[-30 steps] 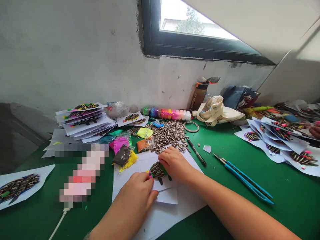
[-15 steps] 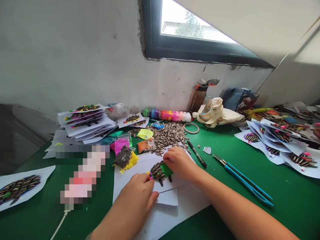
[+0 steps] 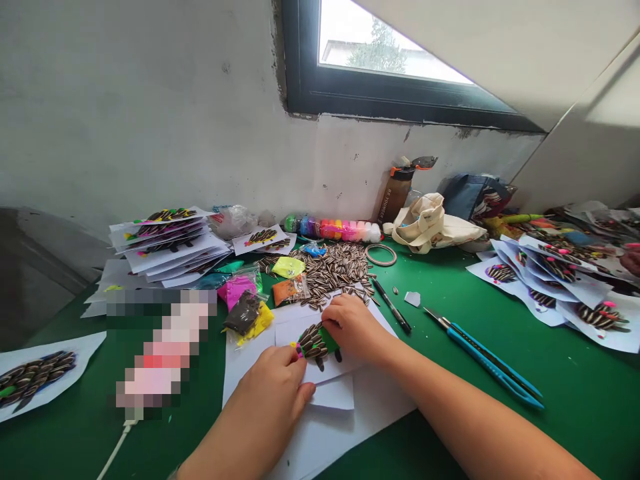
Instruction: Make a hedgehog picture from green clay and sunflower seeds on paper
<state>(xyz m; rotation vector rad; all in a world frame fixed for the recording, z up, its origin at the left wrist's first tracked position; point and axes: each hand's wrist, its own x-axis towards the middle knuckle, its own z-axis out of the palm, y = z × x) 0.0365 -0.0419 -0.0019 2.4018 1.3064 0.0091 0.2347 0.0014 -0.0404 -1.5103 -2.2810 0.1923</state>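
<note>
A seed figure (image 3: 312, 343) lies on a white sheet (image 3: 285, 331) in front of me. Striped sunflower seeds cover part of its green clay body (image 3: 331, 342), with pink and yellow bits at the left end and dark feet below. My left hand (image 3: 267, 393) rests on the paper, index fingertip at the figure's pink end, thumb apart from it. At the green clay's upper right edge, my right hand (image 3: 353, 327) has thumb and fingers pinched together. What lies between those fingertips is hidden.
Loose sunflower seeds (image 3: 340, 265) are heaped behind the paper, beside bags of coloured clay (image 3: 244, 313). On the right lie a pen (image 3: 393, 307), blue-handled tweezers (image 3: 487, 360) and finished seed pictures (image 3: 555, 280). Another person's hand (image 3: 631, 260) shows at the right edge.
The view has shifted slightly, so everything sits a little further left. Both hands keep nearly the same places on the figure.
</note>
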